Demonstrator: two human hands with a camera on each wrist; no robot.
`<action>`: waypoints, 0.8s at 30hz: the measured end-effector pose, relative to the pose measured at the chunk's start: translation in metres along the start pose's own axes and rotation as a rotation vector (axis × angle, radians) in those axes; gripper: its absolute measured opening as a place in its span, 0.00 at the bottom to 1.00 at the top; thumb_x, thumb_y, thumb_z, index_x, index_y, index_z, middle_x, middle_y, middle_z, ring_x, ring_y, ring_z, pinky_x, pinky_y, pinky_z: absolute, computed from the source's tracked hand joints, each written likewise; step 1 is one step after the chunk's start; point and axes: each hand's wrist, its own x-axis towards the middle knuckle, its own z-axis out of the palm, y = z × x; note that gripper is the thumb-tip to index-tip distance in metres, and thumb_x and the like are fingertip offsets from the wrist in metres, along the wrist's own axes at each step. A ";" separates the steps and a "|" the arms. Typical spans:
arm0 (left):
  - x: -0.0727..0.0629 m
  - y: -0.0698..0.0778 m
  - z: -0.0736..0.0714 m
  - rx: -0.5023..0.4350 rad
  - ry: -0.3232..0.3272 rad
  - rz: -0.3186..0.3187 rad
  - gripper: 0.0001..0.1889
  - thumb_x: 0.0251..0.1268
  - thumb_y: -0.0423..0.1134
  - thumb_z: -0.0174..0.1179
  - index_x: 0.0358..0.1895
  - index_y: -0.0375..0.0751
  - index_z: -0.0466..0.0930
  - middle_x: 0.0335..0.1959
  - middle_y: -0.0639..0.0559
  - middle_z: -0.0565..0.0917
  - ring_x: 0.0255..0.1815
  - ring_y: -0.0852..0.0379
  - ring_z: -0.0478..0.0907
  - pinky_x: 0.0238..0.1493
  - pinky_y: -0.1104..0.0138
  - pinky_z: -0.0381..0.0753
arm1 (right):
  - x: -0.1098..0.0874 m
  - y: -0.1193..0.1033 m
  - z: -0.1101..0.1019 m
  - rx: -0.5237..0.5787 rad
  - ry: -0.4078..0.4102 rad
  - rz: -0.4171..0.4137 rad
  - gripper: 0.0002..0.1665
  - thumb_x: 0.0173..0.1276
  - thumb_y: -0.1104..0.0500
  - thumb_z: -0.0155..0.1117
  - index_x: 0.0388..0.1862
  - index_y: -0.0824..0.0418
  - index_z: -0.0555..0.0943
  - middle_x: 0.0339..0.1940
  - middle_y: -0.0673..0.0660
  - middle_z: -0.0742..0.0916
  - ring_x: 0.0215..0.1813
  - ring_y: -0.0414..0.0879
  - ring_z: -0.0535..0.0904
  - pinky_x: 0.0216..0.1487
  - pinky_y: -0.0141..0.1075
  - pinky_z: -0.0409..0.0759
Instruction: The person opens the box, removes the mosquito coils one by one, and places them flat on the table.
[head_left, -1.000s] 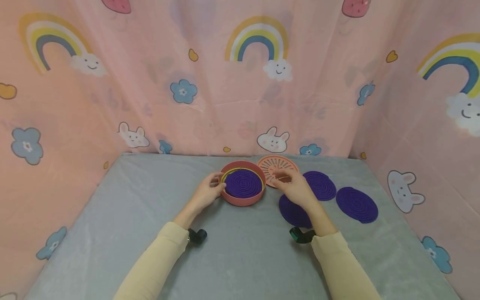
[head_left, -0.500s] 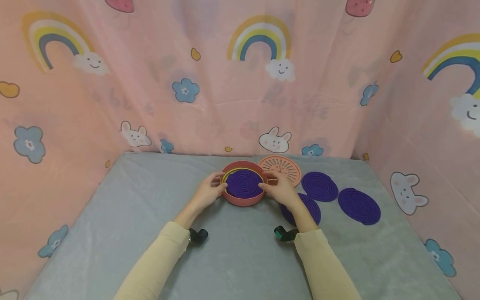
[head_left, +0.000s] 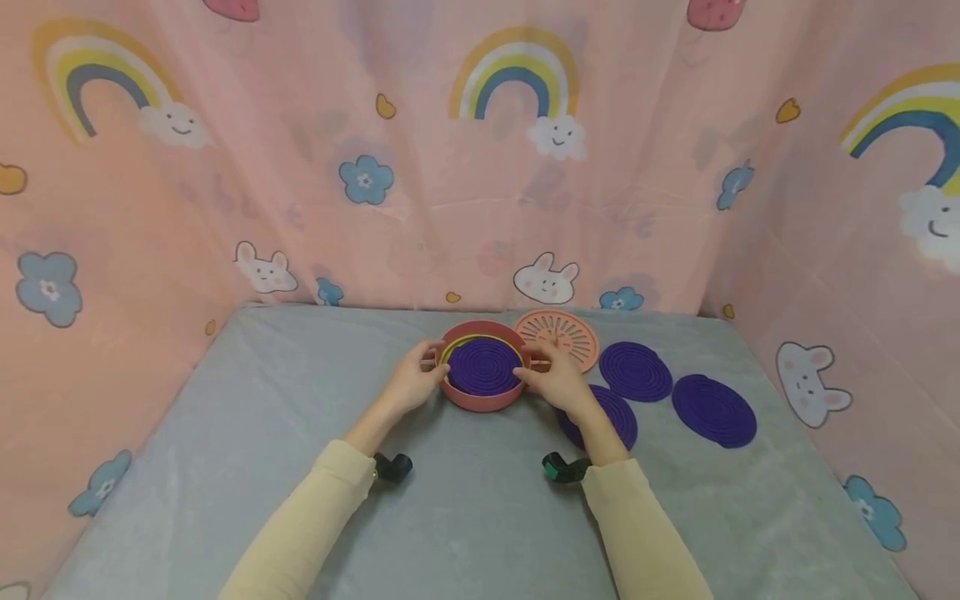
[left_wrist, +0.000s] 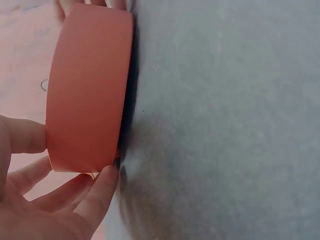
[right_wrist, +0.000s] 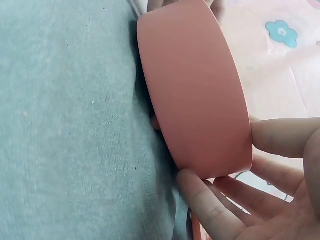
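At centre left of the frame, the left hand (head_left: 412,379) is gripping the side of the red bowl (head_left: 483,405), its thumb sitting at the rim and its fingers curling against the wall. The bowl is sitting at centre, just below the pink curtain (head_left: 420,250), with a purple mat (head_left: 486,367) lying inside a yellow rim (head_left: 471,337). Just right of it, the right hand (head_left: 558,379) is gripping the opposite side likewise. Behind that hand a slotted disc (head_left: 573,333) is lying on the grey bench (head_left: 480,525), and further right three more mats (head_left: 636,371) are lying close together, the nearest partly hiding under the right forearm. I cannot tell whether the bowl's base is fully resting. Uneven lifting could be tipping the bowl and sliding its mat out; the right fingers, working so near, could be knocking the disc, or the forearm dragging the mat below.
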 end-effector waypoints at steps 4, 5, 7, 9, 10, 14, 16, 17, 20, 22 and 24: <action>-0.001 0.002 0.000 0.094 0.013 0.054 0.24 0.76 0.38 0.59 0.72 0.40 0.70 0.67 0.34 0.74 0.63 0.39 0.77 0.58 0.49 0.81 | -0.001 0.001 0.002 0.017 -0.001 0.019 0.30 0.71 0.60 0.70 0.70 0.63 0.74 0.68 0.66 0.77 0.64 0.62 0.78 0.46 0.41 0.87; -0.001 0.004 -0.001 0.116 0.021 0.073 0.24 0.76 0.38 0.58 0.72 0.39 0.70 0.67 0.34 0.74 0.63 0.39 0.77 0.58 0.49 0.81 | 0.000 0.002 0.002 0.019 0.001 0.022 0.30 0.70 0.60 0.70 0.70 0.62 0.74 0.68 0.66 0.77 0.64 0.61 0.78 0.46 0.41 0.87; -0.001 0.008 -0.002 0.164 0.050 0.117 0.23 0.77 0.37 0.57 0.70 0.37 0.71 0.65 0.34 0.75 0.62 0.39 0.78 0.58 0.48 0.81 | 0.000 0.002 0.002 0.015 0.004 0.022 0.30 0.70 0.60 0.70 0.70 0.62 0.74 0.69 0.65 0.77 0.65 0.61 0.78 0.46 0.41 0.87; 0.000 0.014 -0.004 0.218 0.083 0.161 0.22 0.77 0.37 0.56 0.69 0.35 0.72 0.62 0.34 0.76 0.61 0.39 0.78 0.58 0.48 0.81 | 0.000 0.001 0.001 0.016 0.002 0.021 0.30 0.70 0.60 0.70 0.70 0.62 0.74 0.69 0.65 0.77 0.65 0.61 0.77 0.47 0.41 0.87; 0.000 0.017 -0.004 0.245 0.096 0.179 0.21 0.77 0.37 0.55 0.69 0.35 0.73 0.61 0.35 0.77 0.61 0.39 0.78 0.58 0.48 0.81 | 0.001 0.001 0.001 0.013 0.001 0.020 0.30 0.70 0.60 0.70 0.70 0.62 0.74 0.69 0.65 0.76 0.65 0.61 0.77 0.48 0.41 0.87; 0.003 0.029 -0.005 0.332 0.136 0.228 0.20 0.78 0.38 0.55 0.67 0.36 0.75 0.58 0.39 0.79 0.58 0.43 0.78 0.56 0.50 0.80 | 0.001 0.000 0.000 0.005 -0.005 0.019 0.30 0.70 0.60 0.70 0.70 0.62 0.75 0.71 0.65 0.75 0.66 0.60 0.77 0.49 0.43 0.87; 0.004 0.035 -0.005 0.352 0.150 0.255 0.19 0.77 0.38 0.55 0.65 0.36 0.77 0.57 0.39 0.80 0.57 0.44 0.78 0.56 0.50 0.80 | 0.001 0.000 -0.001 -0.004 -0.006 0.018 0.30 0.70 0.59 0.70 0.70 0.62 0.75 0.73 0.64 0.73 0.66 0.60 0.77 0.50 0.44 0.86; 0.004 0.038 -0.004 0.354 0.155 0.262 0.19 0.77 0.38 0.56 0.65 0.36 0.77 0.57 0.40 0.80 0.56 0.45 0.78 0.56 0.51 0.80 | 0.000 0.000 -0.001 -0.010 -0.006 0.017 0.30 0.70 0.58 0.70 0.69 0.62 0.75 0.73 0.64 0.72 0.66 0.60 0.77 0.51 0.44 0.86; 0.006 0.046 -0.001 0.352 0.152 0.283 0.18 0.76 0.38 0.56 0.64 0.36 0.78 0.57 0.40 0.81 0.58 0.44 0.78 0.58 0.50 0.79 | 0.000 -0.001 -0.002 -0.026 -0.009 0.012 0.30 0.71 0.58 0.70 0.69 0.61 0.75 0.74 0.64 0.72 0.66 0.60 0.77 0.53 0.46 0.85; 0.008 0.050 0.002 0.339 0.135 0.280 0.19 0.76 0.38 0.56 0.64 0.36 0.78 0.57 0.39 0.81 0.59 0.43 0.77 0.59 0.49 0.78 | 0.000 -0.001 -0.001 -0.036 -0.007 0.007 0.30 0.70 0.57 0.70 0.69 0.61 0.75 0.72 0.64 0.74 0.65 0.60 0.78 0.53 0.47 0.85; 0.010 0.054 0.004 0.328 0.112 0.265 0.19 0.76 0.38 0.56 0.65 0.36 0.77 0.58 0.38 0.81 0.61 0.42 0.76 0.62 0.48 0.76 | 0.000 -0.002 -0.001 -0.040 -0.007 0.004 0.30 0.70 0.57 0.70 0.69 0.61 0.76 0.69 0.64 0.77 0.65 0.60 0.78 0.53 0.47 0.85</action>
